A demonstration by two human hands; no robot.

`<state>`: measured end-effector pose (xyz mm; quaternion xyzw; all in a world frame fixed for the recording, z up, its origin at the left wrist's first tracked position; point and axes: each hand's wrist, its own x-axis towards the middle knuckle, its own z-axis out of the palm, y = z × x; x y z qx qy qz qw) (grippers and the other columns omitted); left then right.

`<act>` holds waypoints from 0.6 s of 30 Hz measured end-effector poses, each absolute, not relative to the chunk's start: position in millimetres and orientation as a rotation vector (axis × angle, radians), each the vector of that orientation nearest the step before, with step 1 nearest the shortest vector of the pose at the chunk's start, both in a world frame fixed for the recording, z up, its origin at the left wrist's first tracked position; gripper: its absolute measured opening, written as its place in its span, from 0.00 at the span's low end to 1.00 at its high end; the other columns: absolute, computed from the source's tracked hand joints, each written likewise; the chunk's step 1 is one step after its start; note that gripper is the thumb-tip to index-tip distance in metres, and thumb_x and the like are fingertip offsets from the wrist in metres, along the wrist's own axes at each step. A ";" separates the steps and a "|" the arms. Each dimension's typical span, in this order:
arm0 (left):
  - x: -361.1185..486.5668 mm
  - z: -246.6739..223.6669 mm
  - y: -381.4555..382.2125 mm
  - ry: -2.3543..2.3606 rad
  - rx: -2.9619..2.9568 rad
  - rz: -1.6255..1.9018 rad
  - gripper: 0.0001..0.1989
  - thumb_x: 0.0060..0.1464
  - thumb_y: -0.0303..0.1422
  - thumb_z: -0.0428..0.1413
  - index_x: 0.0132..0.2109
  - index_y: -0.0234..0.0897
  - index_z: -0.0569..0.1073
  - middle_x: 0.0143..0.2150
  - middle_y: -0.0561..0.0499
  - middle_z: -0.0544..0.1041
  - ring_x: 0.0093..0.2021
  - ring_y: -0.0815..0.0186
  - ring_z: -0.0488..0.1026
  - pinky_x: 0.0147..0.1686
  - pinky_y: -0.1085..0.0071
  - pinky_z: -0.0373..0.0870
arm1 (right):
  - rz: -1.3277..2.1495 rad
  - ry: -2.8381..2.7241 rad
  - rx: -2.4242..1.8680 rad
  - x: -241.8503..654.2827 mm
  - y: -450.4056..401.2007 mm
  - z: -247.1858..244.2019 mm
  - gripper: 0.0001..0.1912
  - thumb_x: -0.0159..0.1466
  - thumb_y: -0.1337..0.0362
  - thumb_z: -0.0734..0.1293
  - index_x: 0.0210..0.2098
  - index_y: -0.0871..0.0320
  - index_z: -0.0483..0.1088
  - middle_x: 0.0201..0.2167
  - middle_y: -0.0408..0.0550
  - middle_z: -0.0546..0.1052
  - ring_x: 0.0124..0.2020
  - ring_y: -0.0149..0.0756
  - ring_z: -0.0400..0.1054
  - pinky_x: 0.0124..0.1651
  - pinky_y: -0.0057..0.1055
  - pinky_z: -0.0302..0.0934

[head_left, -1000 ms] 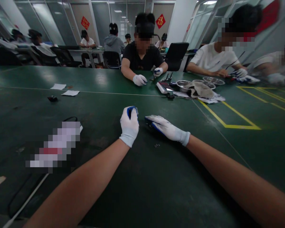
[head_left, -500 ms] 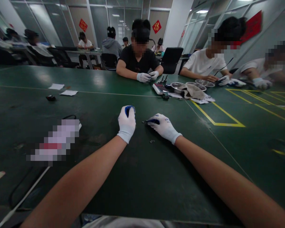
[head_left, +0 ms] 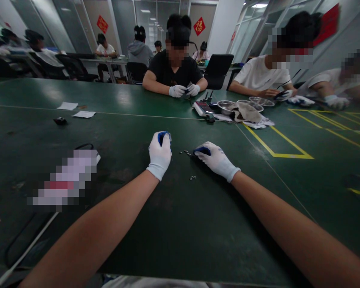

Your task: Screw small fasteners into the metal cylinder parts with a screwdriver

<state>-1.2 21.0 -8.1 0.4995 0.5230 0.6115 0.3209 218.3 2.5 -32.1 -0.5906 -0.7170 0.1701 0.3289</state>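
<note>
My left hand (head_left: 160, 150), in a white glove with a blue palm, is curled closed above the green table. A thin sliver shows at its lower right edge, but what the fingers hold is hidden. My right hand (head_left: 211, 156), gloved the same way, rests low on the table with its fingers bent together. Whatever is in its fingertips cannot be made out. Just left of those fingertips lies a short row of small metal rings or nuts (head_left: 187, 153). One more small ring (head_left: 180, 152) sits between the hands. A little cluster of rings (head_left: 192, 178) lies nearer to me.
A pixelated pale object (head_left: 67, 176) with a cable lies to the left. Beyond are paper slips (head_left: 84, 114) and a small black item (head_left: 60, 121). Metal bowls (head_left: 226, 105) and a cloth (head_left: 248, 112) stand ahead right. Gloved co-workers sit across the green table (head_left: 180, 232).
My right hand has slid a little to the right, uncovering the small rings by its fingertips. The left hand stays curled in nearly the same place. The view has shifted slightly.
</note>
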 end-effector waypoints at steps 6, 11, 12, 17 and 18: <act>-0.5 -9.6 20.9 1.352 1.334 1.632 0.06 0.64 0.33 0.56 0.36 0.40 0.72 0.29 0.52 0.75 0.34 0.63 0.76 0.36 0.70 0.74 | 0.371 -1.947 -1.522 214.3 1.3 -33.8 0.07 0.66 0.60 0.70 0.40 0.54 0.81 0.40 0.50 0.78 0.44 0.44 0.74 0.52 0.45 0.71; -0.6 -8.2 20.9 1.356 1.318 1.619 0.06 0.64 0.32 0.56 0.36 0.39 0.73 0.29 0.52 0.75 0.33 0.64 0.75 0.35 0.71 0.74 | 0.192 -2.038 -1.522 209.7 -0.1 -36.7 0.06 0.66 0.62 0.71 0.40 0.53 0.81 0.42 0.52 0.78 0.46 0.47 0.72 0.52 0.46 0.70; -0.7 -7.9 21.0 1.356 1.314 1.615 0.06 0.64 0.31 0.56 0.37 0.39 0.73 0.29 0.52 0.75 0.32 0.64 0.74 0.35 0.71 0.73 | 0.173 -2.046 -1.522 209.3 -0.6 -36.9 0.06 0.66 0.62 0.71 0.40 0.53 0.81 0.42 0.52 0.78 0.47 0.48 0.71 0.52 0.46 0.69; -1.1 -8.1 20.8 1.351 1.304 1.604 0.06 0.65 0.32 0.56 0.37 0.39 0.73 0.29 0.52 0.75 0.30 0.65 0.74 0.33 0.71 0.73 | 0.169 -2.024 -1.544 210.3 -1.1 -37.8 0.07 0.67 0.63 0.69 0.42 0.54 0.80 0.42 0.52 0.78 0.47 0.48 0.71 0.53 0.48 0.69; -1.1 -8.3 20.7 1.347 1.305 1.604 0.06 0.65 0.32 0.57 0.37 0.39 0.73 0.29 0.52 0.75 0.30 0.65 0.74 0.33 0.71 0.73 | 0.166 -2.019 -1.542 210.8 -0.8 -38.4 0.07 0.67 0.63 0.70 0.42 0.54 0.80 0.42 0.52 0.78 0.47 0.48 0.71 0.53 0.48 0.69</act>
